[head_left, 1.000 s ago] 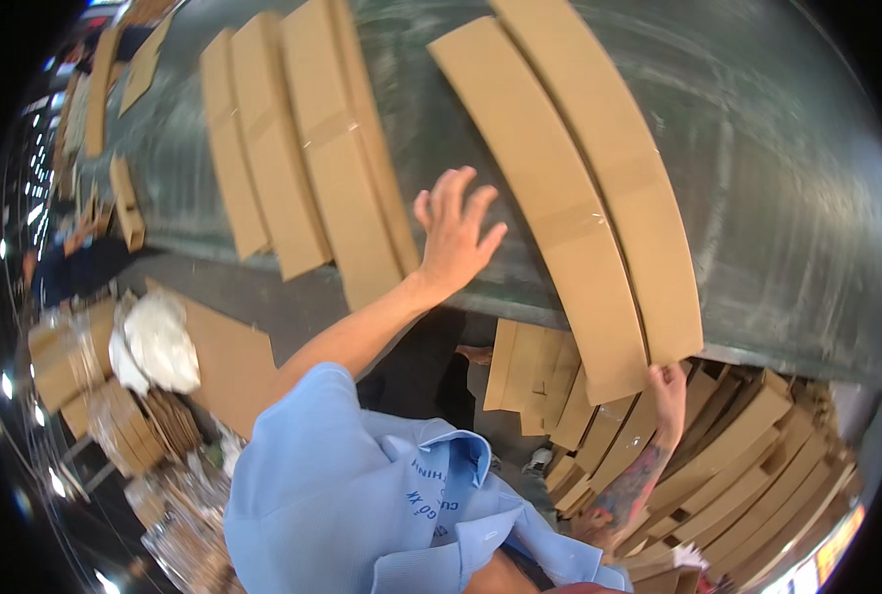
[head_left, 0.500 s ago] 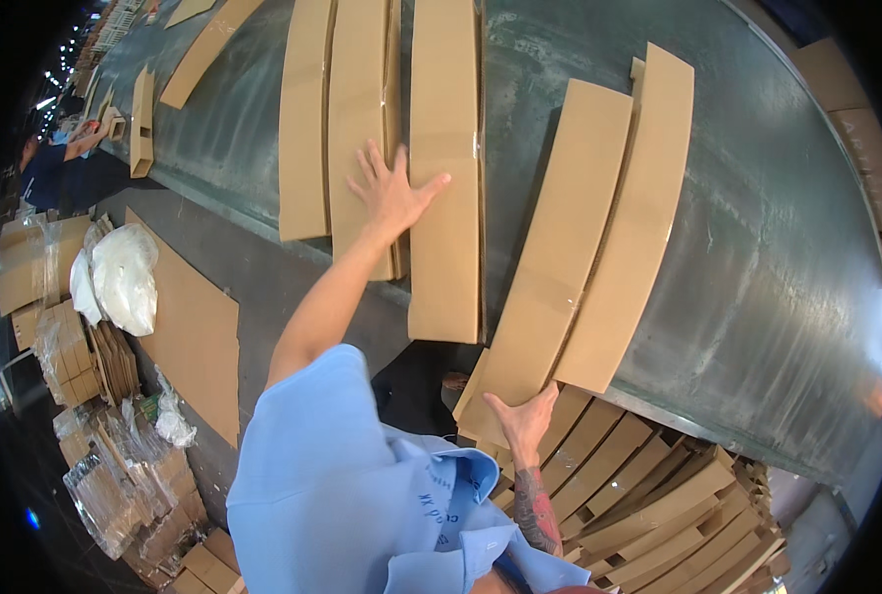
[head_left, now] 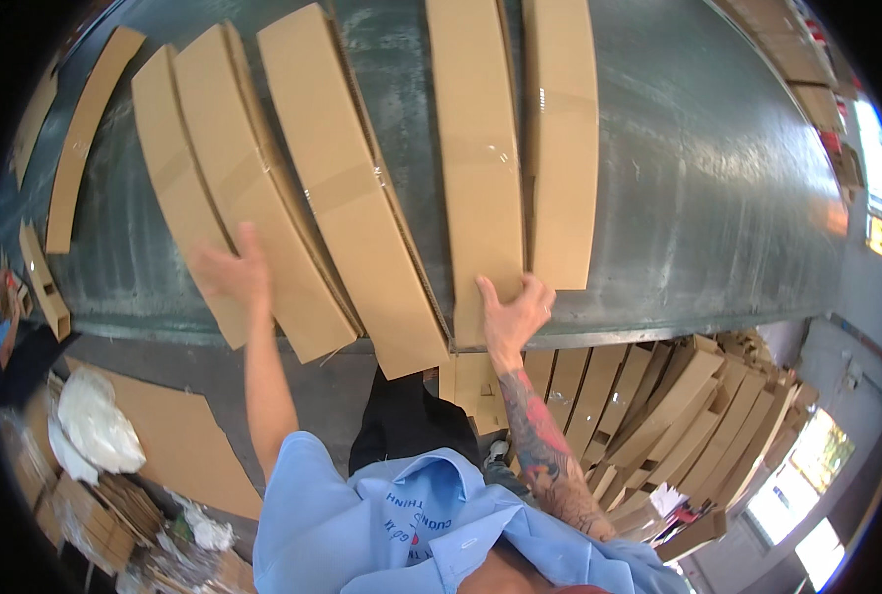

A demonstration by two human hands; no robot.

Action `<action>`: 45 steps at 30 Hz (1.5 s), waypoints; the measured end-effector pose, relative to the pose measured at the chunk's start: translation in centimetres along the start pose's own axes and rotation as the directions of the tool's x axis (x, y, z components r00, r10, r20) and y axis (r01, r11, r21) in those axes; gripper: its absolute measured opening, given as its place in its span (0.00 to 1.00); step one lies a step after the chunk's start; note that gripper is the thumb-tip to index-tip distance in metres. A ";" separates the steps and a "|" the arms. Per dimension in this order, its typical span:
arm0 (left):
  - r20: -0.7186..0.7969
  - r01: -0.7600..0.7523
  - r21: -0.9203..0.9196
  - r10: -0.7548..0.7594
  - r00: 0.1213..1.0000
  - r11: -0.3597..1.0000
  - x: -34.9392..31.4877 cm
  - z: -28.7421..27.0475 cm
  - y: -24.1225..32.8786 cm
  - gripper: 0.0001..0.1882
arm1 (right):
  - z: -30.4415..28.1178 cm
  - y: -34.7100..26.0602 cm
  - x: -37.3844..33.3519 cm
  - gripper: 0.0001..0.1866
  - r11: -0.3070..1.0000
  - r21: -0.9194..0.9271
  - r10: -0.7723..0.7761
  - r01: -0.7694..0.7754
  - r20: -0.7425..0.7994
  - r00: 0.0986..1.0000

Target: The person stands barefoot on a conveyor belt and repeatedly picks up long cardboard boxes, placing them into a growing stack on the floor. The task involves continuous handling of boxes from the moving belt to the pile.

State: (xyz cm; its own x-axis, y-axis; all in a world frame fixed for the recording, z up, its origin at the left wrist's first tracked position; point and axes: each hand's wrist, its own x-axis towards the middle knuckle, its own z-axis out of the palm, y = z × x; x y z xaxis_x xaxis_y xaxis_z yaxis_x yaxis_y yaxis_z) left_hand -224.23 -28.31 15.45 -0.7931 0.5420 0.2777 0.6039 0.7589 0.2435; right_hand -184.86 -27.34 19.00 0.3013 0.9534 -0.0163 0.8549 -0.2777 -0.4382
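Long, narrow cardboard boxes lie across a dark green tabletop, their near ends toward me. My right hand (head_left: 513,315) grips the near end of one long cardboard box (head_left: 481,178), thumb on top and fingers curled at its right edge. Against those fingers lies the near corner of another box (head_left: 562,148). My left hand (head_left: 233,269), slightly blurred, is spread over the two leftmost boxes, a narrow one (head_left: 179,163) and its neighbour (head_left: 248,188); whether it touches them I cannot tell. Between my hands a further box (head_left: 352,188) juts over the table edge.
Many cardboard pieces (head_left: 649,416) stand stacked below the table at right. A flat cardboard sheet (head_left: 179,436) and a white plastic bundle (head_left: 102,421) are at lower left. Another person (head_left: 3,317) works at the far left. More cardboard strips (head_left: 85,139) lie on the table's left.
My view has turned, so the boxes appear shifted and slanted differently. My left hand has moved left from the middle boxes to the leftmost ones. My right hand stays at its box's near end.
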 end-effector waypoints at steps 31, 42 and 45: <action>0.888 0.746 -0.187 0.435 -0.151 0.639 -7.2 -1.8 -2.5 0.37 | -13.0 19.4 7.9 0.36 0.716 0.500 0.222 -0.486 0.497 0.839; 0.868 0.294 -0.190 0.299 -0.395 0.937 -26.1 -6.5 -5.0 0.36 | -12.5 23.5 -19.6 0.36 0.419 0.784 0.203 -0.457 0.410 0.889; 0.882 0.172 -0.193 0.248 -0.401 0.966 -30.8 -5.5 -6.1 0.36 | -10.7 23.7 -23.5 0.36 0.234 0.856 0.158 -0.460 0.434 0.887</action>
State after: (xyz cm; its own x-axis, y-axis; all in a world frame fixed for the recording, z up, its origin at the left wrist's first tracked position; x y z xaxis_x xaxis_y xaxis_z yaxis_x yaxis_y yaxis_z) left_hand -203.03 -51.57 10.51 0.3985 0.2887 -0.8705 0.4620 0.7567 0.4625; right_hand -167.18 -57.59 18.58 0.2194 0.8531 -0.4734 -0.3003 -0.4026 -0.8647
